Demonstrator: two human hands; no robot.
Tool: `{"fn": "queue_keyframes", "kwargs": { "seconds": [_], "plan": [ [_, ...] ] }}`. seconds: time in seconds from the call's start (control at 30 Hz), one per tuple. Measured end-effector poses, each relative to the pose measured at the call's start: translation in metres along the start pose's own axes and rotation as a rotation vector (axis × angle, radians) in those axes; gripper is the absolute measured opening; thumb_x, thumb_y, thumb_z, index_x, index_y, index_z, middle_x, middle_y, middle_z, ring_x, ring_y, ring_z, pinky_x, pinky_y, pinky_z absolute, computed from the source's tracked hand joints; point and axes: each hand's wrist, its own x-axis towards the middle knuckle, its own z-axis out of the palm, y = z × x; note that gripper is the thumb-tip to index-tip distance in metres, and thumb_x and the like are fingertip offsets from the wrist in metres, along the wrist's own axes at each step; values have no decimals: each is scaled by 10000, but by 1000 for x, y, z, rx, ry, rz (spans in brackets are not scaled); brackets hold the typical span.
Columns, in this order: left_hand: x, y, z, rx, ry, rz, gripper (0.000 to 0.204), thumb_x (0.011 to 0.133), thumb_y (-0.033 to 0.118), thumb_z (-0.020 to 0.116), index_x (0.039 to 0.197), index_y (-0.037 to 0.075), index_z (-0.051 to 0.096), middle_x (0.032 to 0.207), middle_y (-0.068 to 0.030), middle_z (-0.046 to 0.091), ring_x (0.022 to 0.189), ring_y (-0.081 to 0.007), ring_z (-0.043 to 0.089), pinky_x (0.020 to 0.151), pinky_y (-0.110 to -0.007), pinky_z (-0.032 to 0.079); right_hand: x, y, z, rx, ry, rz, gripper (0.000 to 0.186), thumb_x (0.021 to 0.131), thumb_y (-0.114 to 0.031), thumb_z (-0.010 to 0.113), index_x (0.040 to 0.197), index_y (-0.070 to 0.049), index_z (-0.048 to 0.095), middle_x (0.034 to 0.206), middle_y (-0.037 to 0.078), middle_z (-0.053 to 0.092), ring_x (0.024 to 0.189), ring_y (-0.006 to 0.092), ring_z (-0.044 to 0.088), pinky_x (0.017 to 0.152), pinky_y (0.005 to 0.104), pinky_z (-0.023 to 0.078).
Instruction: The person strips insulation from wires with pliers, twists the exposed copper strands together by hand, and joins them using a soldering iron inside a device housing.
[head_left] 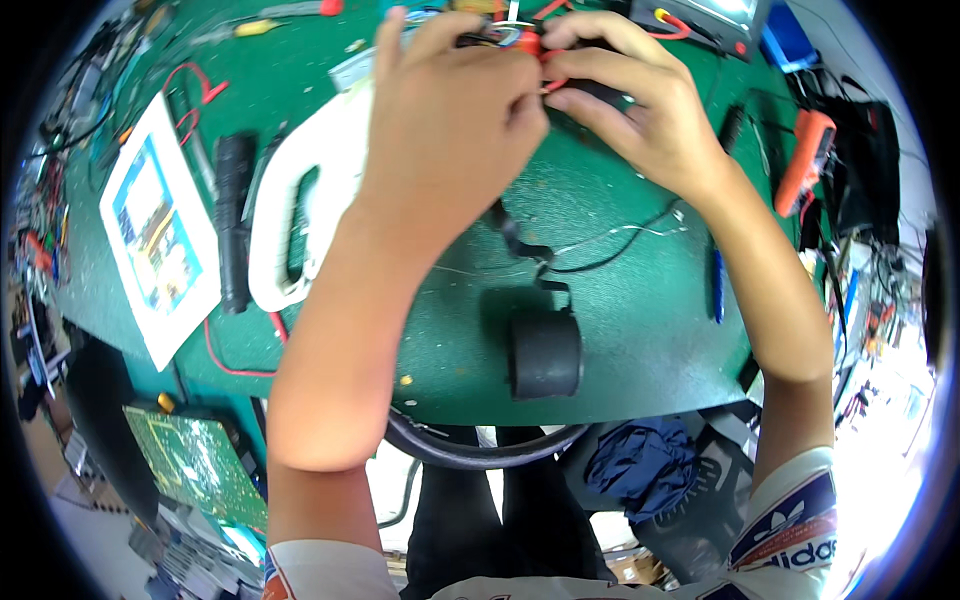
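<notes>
Both hands meet at the far middle of the green table around a small red part with thin wires [526, 41]. My left hand [450, 120] is closed on it from the left, its back hiding most of the fingertips. My right hand [640, 105] pinches at the right side of the same part, where a short red wire shows, with fingertips close together. Under the left hand a strip of black tape [512, 238] runs down, twisted, to a roll of black tape [545, 355] near the front edge. Left of my forearm lies a white, handle-shaped housing [272, 225], partly covered by the hand.
To the left lie a black flashlight [235, 220] and a printed picture sheet [160, 235]. On the right are a blue pen [718, 285] and an orange meter [805, 162]. A device with a lit screen [705, 22] stands far right. A green circuit board [195, 455] sits lower left.
</notes>
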Motion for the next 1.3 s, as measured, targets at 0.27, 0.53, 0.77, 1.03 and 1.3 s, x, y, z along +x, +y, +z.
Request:
{"fn": "queue_keyframes", "kwargs": {
  "seconds": [0.27, 0.53, 0.77, 1.03, 1.3],
  "plan": [
    [7, 3, -6, -35, -75, 9, 84, 836, 121, 737, 914, 92, 744, 918, -50, 739, 1137, -318, 636, 1052, -499, 431, -7, 8, 4, 20, 158, -79, 225, 799, -35, 841, 1007, -9, 759, 1136, 116, 666, 986, 265, 671, 823, 342, 557],
    [6, -1, -7, -41, -89, 2, 99, 853, 131, 765, 944, 92, 760, 958, -74, 749, 1132, -320, 646, 962, -419, 499, -12, 11, 13, 0, 226, -113, 235, 758, -9, 843, 976, -21, 756, 1117, 126, 662, 1001, 292, 658, 841, 364, 541],
    [5, 2, -9, -83, -117, -104, 100, 860, 121, 780, 956, 98, 764, 970, -84, 748, 1150, -282, 661, 955, -370, 502, -5, 28, 10, 83, 187, -229, 225, 735, 16, 830, 943, -20, 752, 1054, 106, 670, 954, 293, 650, 824, 364, 531],
    [8, 16, 2, -212, 62, -71, 64, 751, 15, 730, 801, 32, 694, 837, -125, 714, 905, -348, 662, 1035, -496, 443, -2, 24, 1, 62, 86, -182, 195, 759, -11, 811, 936, -14, 730, 1014, 105, 667, 962, 297, 634, 852, 387, 505],
    [8, 27, -2, -131, 38, -78, 94, 734, 15, 744, 822, 34, 718, 811, -120, 722, 962, -326, 678, 1061, -485, 433, -5, 20, 8, 101, 84, -113, 167, 766, -5, 763, 923, -5, 706, 1024, 130, 643, 981, 306, 610, 871, 385, 480]
  ]
}}
